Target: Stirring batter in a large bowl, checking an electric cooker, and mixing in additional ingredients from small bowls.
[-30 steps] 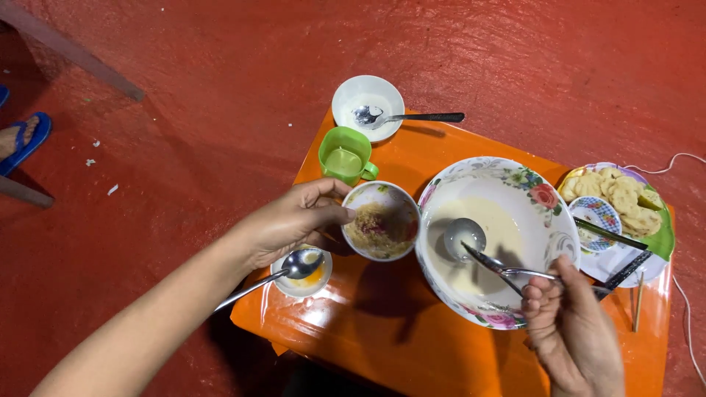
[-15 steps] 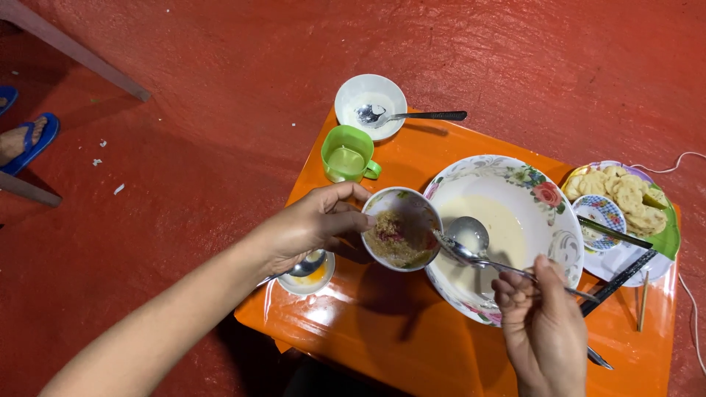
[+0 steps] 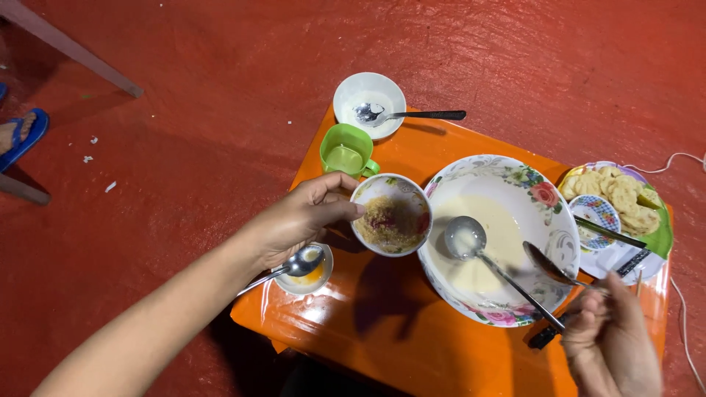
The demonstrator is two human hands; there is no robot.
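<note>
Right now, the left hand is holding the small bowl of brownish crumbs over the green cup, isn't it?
Not quite: the head view shows the left hand holding the small bowl of brownish crumbs beside the rim of the large floral bowl. The green cup stands apart, behind it.

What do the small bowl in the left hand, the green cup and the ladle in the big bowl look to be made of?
Small bowl: glossy white, likely ceramic or melamine; the look leaves it open. The left hand grips its rim. Green cup: probably plastic, with its uniform bright colour and moulded handle. Ladle: metal, probably steel, from its grey mirror-like shine.
</note>
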